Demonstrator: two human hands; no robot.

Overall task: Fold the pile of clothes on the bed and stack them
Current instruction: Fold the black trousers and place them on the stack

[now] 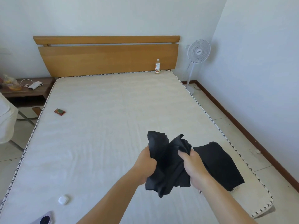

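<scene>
Hands are the starting point here: both are clamped on one crumpled black garment [168, 160], held up off the bed [100, 126] at its near right part. The left hand [145, 164] grips the bunched cloth on the garment's left edge, fingers curled round it; the right hand [194, 167] pinches a gathered fold on its right edge, thumb on top. Between the two grips the cloth sags and twists, so it has no clear long axis yet; its loose ends hang down toward the person and two lobes poke up away from them, toward the headboard [106, 59]. Just to the right of the held garment, partly behind the right hand, lies a folded black piece [218, 164] flat on the bed, its long axis running from the headboard side toward the near right corner of the bed. That is probably the stack's base. The right hand is nearer it. My judgement: the garment first needs spreading out flat on the bare mattress to the left of the folded piece, then folding and laying along the same axis on top.
</scene>
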